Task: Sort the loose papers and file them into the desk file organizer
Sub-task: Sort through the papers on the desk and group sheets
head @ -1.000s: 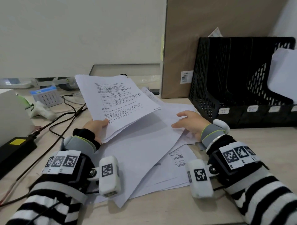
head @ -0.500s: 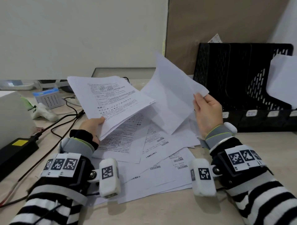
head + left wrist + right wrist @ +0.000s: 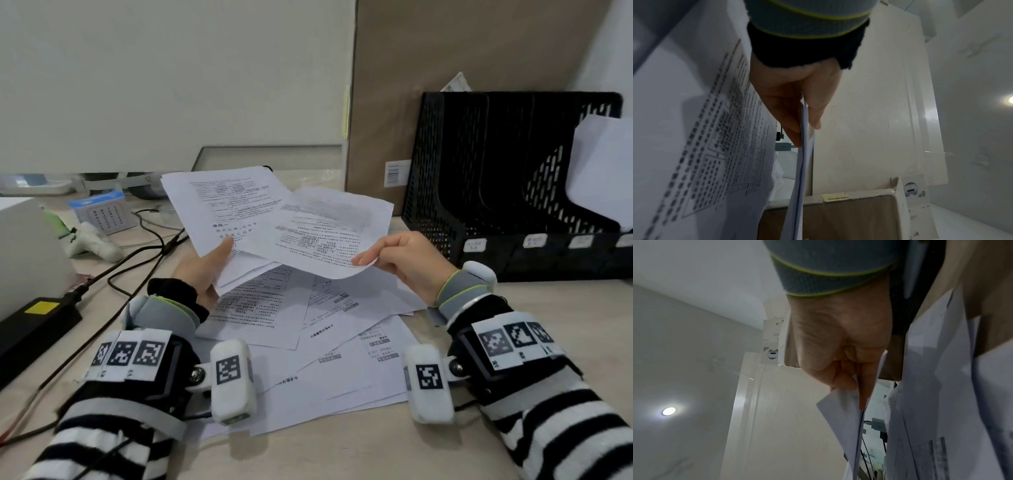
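My left hand (image 3: 209, 267) grips a thin stack of printed papers (image 3: 222, 202) above the desk, thumb on top; the left wrist view shows the stack's edge (image 3: 804, 146) between thumb and fingers. My right hand (image 3: 397, 255) pinches the near corner of one printed sheet (image 3: 325, 229), held printed side up and overlapping the stack's right side. The right wrist view shows the pinched sheet (image 3: 846, 410). More loose papers (image 3: 308, 329) lie spread on the desk under both hands. The black mesh file organizer (image 3: 479, 192) stands at the right, with a white sheet (image 3: 603, 171) in a far right slot.
A brown board (image 3: 445, 68) leans on the wall behind the organizer. Black cables (image 3: 137, 260) and a black power brick (image 3: 30, 325) lie at the left, beside a white box (image 3: 20, 246), a small blue calendar (image 3: 102, 212) and a white object (image 3: 92, 240).
My right hand lifted a sheet off the pile, turned it printed side up and brought it left against the stack. The left hand kept holding its stack.
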A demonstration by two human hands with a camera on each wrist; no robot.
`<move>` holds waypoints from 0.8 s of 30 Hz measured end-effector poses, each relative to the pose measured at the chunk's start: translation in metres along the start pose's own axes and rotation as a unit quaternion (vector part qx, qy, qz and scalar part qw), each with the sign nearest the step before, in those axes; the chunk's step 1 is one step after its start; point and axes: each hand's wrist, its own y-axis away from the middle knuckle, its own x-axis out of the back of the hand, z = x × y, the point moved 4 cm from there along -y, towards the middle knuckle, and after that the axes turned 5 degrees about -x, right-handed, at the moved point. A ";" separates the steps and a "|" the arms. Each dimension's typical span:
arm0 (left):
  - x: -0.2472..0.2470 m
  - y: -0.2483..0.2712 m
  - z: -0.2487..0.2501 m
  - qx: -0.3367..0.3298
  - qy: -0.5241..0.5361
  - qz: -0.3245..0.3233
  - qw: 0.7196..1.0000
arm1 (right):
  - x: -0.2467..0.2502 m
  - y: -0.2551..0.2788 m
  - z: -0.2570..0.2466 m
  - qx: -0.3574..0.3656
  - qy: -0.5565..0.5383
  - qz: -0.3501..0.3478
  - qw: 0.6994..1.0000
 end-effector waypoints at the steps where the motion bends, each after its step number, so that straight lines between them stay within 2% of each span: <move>1: -0.003 0.002 0.001 -0.002 -0.004 -0.017 1.000 | -0.001 -0.001 0.002 -0.007 0.001 -0.008 1.000; 4: -0.009 0.005 0.000 0.014 -0.023 -0.057 0.998 | -0.008 0.002 0.004 -0.025 0.008 -0.069 0.997; 6: -0.008 0.004 -0.002 0.030 -0.045 -0.052 0.997 | -0.010 0.003 0.005 -0.043 0.014 -0.098 0.994; 7: -0.006 0.003 -0.002 0.028 -0.056 -0.042 0.997 | -0.009 0.003 0.006 -0.054 0.012 -0.091 0.994; 11: -0.001 0.002 0.002 0.003 -0.070 -0.007 0.998 | 0.010 -0.002 0.005 -0.057 -0.054 0.053 0.996; 14: 0.001 0.003 0.004 0.014 -0.073 -0.023 0.997 | 0.027 -0.004 0.011 -0.083 -0.134 0.151 0.976; 18: 0.003 0.007 0.008 0.031 -0.110 -0.060 0.992 | 0.037 -0.009 0.025 -0.154 -0.127 0.160 0.967; 24: 0.007 0.010 0.008 0.038 -0.159 -0.094 0.982 | 0.055 -0.007 0.028 -0.181 -0.207 0.161 0.948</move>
